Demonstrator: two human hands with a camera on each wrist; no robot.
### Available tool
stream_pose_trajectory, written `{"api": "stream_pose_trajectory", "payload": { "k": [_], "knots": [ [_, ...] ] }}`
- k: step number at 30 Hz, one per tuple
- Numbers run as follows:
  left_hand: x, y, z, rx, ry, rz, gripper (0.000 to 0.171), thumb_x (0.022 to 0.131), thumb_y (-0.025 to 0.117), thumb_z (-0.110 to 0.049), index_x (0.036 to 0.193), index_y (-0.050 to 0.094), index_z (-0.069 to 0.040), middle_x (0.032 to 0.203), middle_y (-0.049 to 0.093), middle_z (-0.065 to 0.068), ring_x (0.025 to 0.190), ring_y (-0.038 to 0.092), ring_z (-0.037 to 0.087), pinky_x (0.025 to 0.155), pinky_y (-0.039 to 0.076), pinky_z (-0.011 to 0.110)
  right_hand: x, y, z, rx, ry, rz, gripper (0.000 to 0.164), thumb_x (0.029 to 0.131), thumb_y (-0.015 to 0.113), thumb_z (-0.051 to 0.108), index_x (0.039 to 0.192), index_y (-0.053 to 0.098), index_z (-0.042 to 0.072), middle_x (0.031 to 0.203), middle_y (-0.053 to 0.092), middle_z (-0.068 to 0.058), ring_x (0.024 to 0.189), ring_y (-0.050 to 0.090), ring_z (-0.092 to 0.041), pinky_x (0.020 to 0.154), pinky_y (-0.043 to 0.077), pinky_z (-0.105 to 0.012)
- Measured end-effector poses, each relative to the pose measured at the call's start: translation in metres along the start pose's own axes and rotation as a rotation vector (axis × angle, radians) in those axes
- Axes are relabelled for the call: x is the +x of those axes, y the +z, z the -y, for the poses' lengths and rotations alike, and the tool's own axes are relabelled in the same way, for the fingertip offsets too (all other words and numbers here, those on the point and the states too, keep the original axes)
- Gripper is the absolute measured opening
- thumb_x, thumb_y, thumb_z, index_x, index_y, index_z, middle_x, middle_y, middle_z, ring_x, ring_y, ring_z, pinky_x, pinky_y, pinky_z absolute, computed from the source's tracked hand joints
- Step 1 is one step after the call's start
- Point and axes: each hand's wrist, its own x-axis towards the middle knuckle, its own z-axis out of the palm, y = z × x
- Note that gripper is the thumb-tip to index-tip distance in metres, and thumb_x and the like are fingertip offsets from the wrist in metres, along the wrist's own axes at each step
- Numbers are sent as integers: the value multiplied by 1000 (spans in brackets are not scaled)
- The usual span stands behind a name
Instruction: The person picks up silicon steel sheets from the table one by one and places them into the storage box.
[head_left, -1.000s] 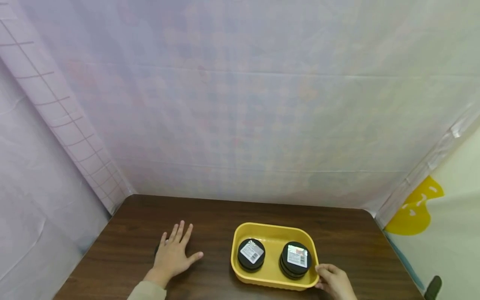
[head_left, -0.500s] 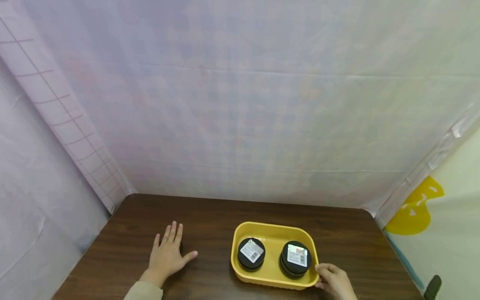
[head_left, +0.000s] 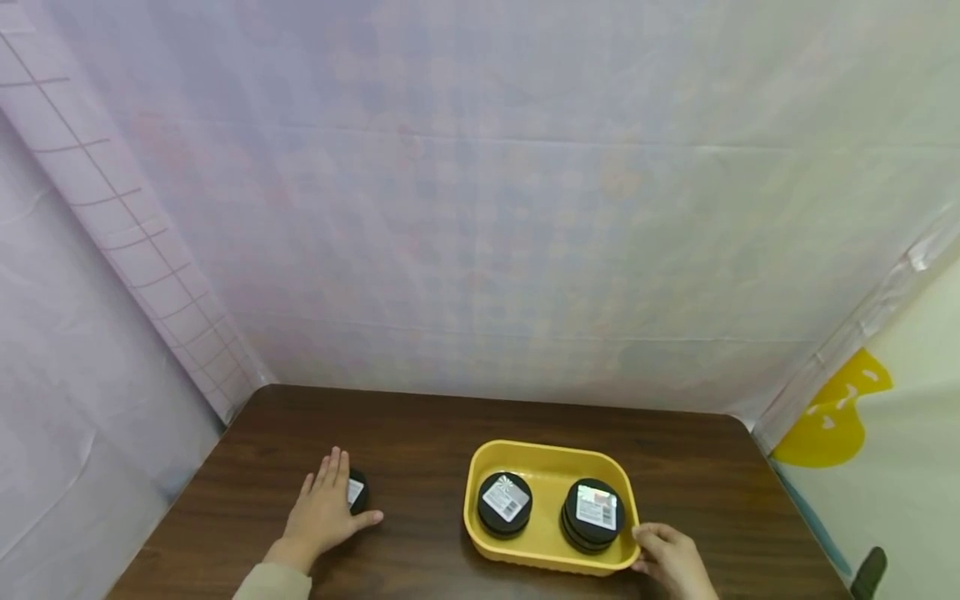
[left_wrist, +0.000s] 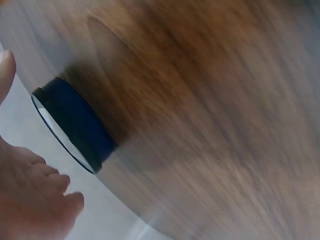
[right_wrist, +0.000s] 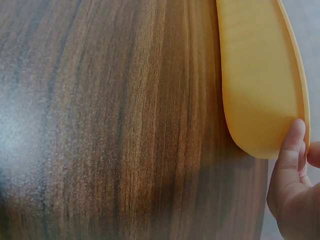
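My left hand (head_left: 321, 512) is over the left part of the table, fingers straight and thumb spread. Beside its fingers, partly hidden by them, sits a flat round black container (head_left: 361, 492) with a white label on top. In the left wrist view this container (left_wrist: 75, 122) stands on the wood, the thumb and fingertips apart from its sides. My right hand (head_left: 670, 557) pinches the right end of a yellow plastic basket (head_left: 542, 457) at its rim. Inside the basket are a labelled black container (head_left: 504, 505) on the left and a stack of similar ones (head_left: 592, 512) on the right.
The brown wooden table (head_left: 427, 533) ends against a pale patterned curtain (head_left: 480, 250) at the back. White sheeting (head_left: 75, 375) borders the left side. A yellow shape (head_left: 828, 425) shows on the cloth at the right.
My left hand has shifted left, and the round black container now shows to the right of its fingers. The right hand keeps its pinch on the basket, which stays put.
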Motion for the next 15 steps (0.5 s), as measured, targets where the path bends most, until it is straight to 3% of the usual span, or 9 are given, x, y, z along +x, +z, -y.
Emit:
{"api": "stream_pose_trajectory", "payload": {
  "k": [7, 15],
  "knots": [
    [-3, 3, 6, 7, 33, -11, 113, 70, 68, -61, 136, 26, 19, 143, 24, 35, 131, 26, 48, 104, 22, 62, -1, 0, 3, 0, -13, -12, 21, 89, 51, 0, 98, 56, -18, 71, 53, -7, 63, 53, -15, 57, 54, -27],
    [-3, 6, 13, 3, 9, 22, 108, 73, 67, -58, 135, 26, 21, 141, 25, 37, 130, 27, 49, 104, 22, 62, -2, 2, 3, 3, 8, -16, 20, 89, 51, 0, 97, 56, -17, 72, 54, -7, 63, 54, -15, 57, 54, -26]
  ]
}}
